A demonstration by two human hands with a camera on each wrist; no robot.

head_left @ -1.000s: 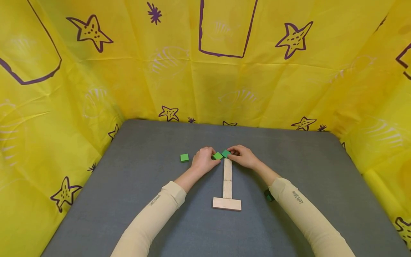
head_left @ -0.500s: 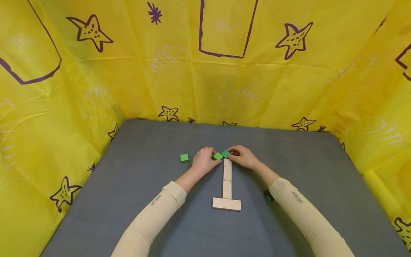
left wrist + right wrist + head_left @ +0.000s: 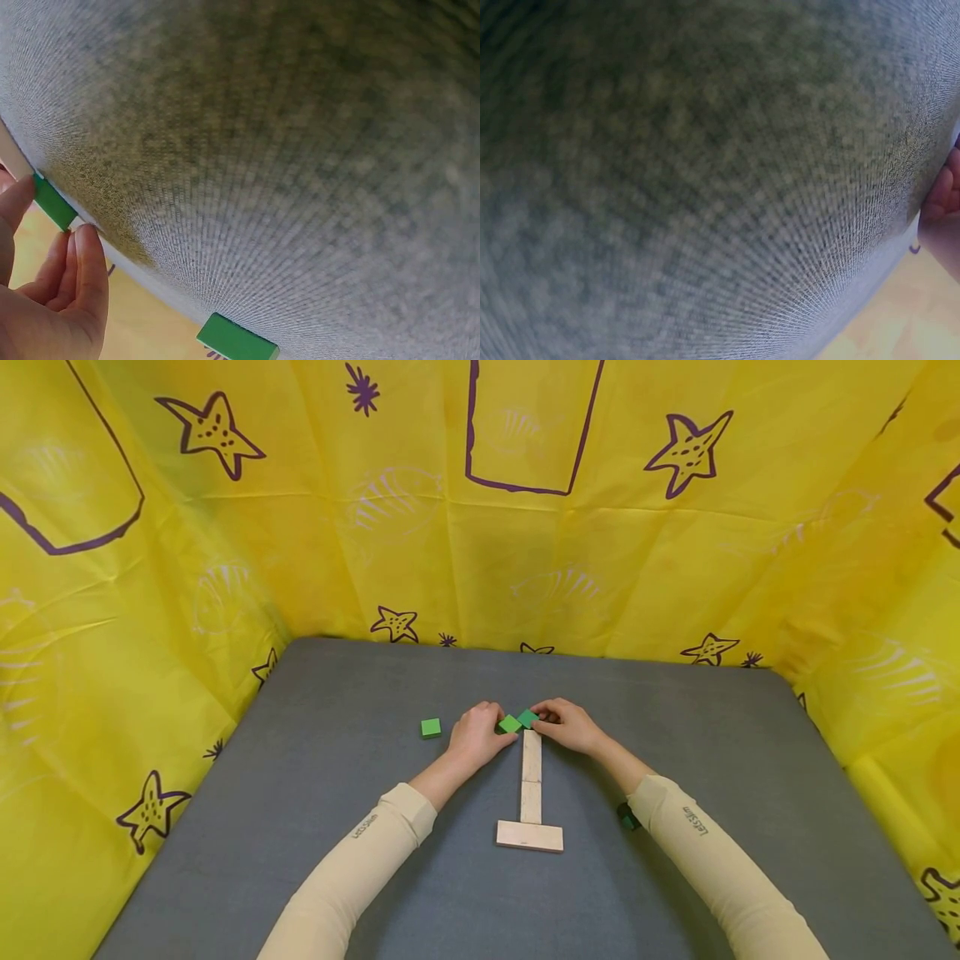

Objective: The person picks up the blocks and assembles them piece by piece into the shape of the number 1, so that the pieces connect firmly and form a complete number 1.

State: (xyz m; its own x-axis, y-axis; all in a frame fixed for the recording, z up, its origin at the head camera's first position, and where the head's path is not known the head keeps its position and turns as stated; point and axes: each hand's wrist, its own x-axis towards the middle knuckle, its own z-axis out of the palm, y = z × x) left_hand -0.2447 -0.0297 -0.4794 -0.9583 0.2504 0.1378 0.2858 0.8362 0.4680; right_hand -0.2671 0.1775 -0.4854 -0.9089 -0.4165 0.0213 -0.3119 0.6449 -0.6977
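Observation:
In the head view my left hand [image 3: 476, 732] pinches a light green square block [image 3: 509, 724] between thumb and fingers. My right hand [image 3: 567, 725] pinches a darker green block [image 3: 528, 719] beside it. Both blocks are turned at an angle, corner close to corner, at the far end of a column of two pale wooden planks [image 3: 532, 757]. A third wooden plank [image 3: 529, 836] lies crosswise at the near end. The left wrist view shows thumb and fingertips on opposite ends of the green block [image 3: 54, 201]. In the right wrist view only part of the right hand [image 3: 943, 202] shows; its block is hidden.
Another light green block [image 3: 431, 728] lies left of the left hand, also in the left wrist view. A dark green object [image 3: 628, 817] sits under the right wrist. The grey table [image 3: 360, 693] is enclosed by yellow patterned cloth [image 3: 450, 552].
The left hand has shifted very slightly to the right with its light green block, towards the darker one. The right hand and the planks look unchanged.

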